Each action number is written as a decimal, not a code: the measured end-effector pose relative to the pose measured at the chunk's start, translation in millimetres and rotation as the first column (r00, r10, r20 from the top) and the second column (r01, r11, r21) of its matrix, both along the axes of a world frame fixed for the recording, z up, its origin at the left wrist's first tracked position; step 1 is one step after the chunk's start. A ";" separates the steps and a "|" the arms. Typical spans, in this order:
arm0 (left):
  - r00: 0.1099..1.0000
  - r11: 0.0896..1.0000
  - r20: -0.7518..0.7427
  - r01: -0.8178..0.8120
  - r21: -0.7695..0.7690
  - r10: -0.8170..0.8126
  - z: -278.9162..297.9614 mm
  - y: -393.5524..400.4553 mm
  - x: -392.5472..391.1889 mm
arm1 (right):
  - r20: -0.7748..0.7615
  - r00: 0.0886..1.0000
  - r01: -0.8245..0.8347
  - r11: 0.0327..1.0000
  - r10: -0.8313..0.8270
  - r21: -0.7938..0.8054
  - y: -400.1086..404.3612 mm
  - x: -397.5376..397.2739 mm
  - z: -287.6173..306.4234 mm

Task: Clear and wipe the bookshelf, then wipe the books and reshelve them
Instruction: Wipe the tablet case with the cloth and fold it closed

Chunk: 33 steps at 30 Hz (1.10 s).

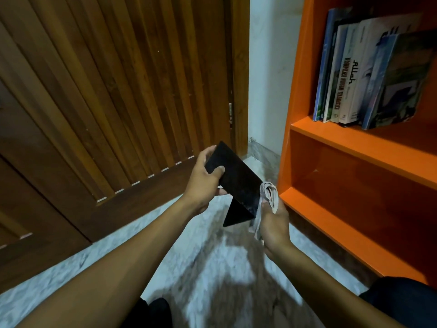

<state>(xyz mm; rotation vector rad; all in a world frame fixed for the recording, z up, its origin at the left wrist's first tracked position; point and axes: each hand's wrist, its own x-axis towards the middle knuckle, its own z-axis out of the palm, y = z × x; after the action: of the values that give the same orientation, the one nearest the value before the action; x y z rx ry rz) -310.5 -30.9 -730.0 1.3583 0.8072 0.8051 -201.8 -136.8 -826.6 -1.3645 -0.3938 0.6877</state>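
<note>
**Black bookend held over the floor, cloth at its edge**

The left hand (208, 176) grips a black bookend (233, 183) by its upper end, thumb laid across the near face and fingers curled round the far edge. The bookend is an L-shaped piece: one flat plate tilts up to the left, the other folds back beneath it and points down toward the floor (212, 268). It hangs in the air between the two hands, clear of the floor and just left of the shelf (350, 140).

The right hand (274, 223) is closed round a bunched pale cloth (268, 194). The cloth sticks up above the fist and trails down along the hand's left side, touching the lower right edge of the bookend.

The shelf is orange and stands at the right. On its upper board a row of books (359, 74) stands with the spines outward, packed against the left wall; the rightmost ones lean left onto the rest. The compartment below the books holds nothing that can be seen, and the next board down shows only its front lip.

Behind the hands is a brown slatted wooden door (118, 91), with a strip of pale wall (267, 67) between it and the shelf. The floor is grey-white marble. Dark trousers (402, 301) show at the bottom edge, by the right forearm
</note>
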 end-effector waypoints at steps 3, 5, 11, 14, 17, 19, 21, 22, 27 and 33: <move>0.988 0.994 -0.118 0.096 -0.054 -0.101 3.9 -6.3 0.8 | 0.075 0.997 0.002 1.000 -0.003 0.008 0.0 4.0 3.6; 0.966 0.975 -0.150 0.199 -0.100 -0.212 5.1 -11.2 1.3 | 0.129 0.991 0.027 1.000 -0.025 -0.016 2.2 6.7 0.5; 0.947 0.960 -0.198 0.271 0.075 -0.252 -7.4 -25.2 7.0 | 0.380 0.924 0.061 0.998 -0.050 -0.017 1.5 8.5 4.9; 0.975 0.981 -0.148 0.177 0.083 -0.163 -13.6 -30.3 10.3 | 0.510 0.860 0.049 0.997 -0.012 -0.059 2.4 12.2 12.7; 0.967 0.972 -0.189 0.197 0.129 -0.171 -17.3 -30.5 10.5 | 0.603 0.798 0.011 0.999 0.014 -0.038 2.4 16.6 20.8; 0.953 0.960 -0.222 0.240 0.147 -0.204 -17.9 -29.7 10.8 | 0.688 0.725 -0.004 1.000 0.019 -0.024 3.1 20.9 23.2; 0.954 0.962 -0.214 0.241 0.129 -0.210 -17.0 -28.4 11.6 | 0.778 0.627 -0.021 0.999 0.036 -0.029 3.1 22.8 23.9; 0.959 0.968 -0.201 0.225 0.113 -0.199 -16.0 -27.5 12.0 | 0.822 0.567 -0.038 0.999 0.051 -0.036 2.7 22.0 23.6; 0.986 0.996 -0.149 0.076 0.043 -0.069 -14.1 -13.0 11.1 | 0.934 0.313 -0.190 0.975 0.169 -0.113 -0.3 10.7 12.2; 0.993 0.999 -0.105 -0.051 -0.009 0.049 -11.3 7.6 -0.3 | 0.960 0.044 -0.426 0.874 0.277 -0.233 -11.6 -1.7 -3.7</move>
<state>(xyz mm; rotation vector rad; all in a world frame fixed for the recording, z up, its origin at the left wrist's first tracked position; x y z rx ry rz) -310.8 -23.3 -741.3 1.3837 0.9297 0.7716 -203.5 -148.3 -830.3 -1.4441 -1.9422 -0.0320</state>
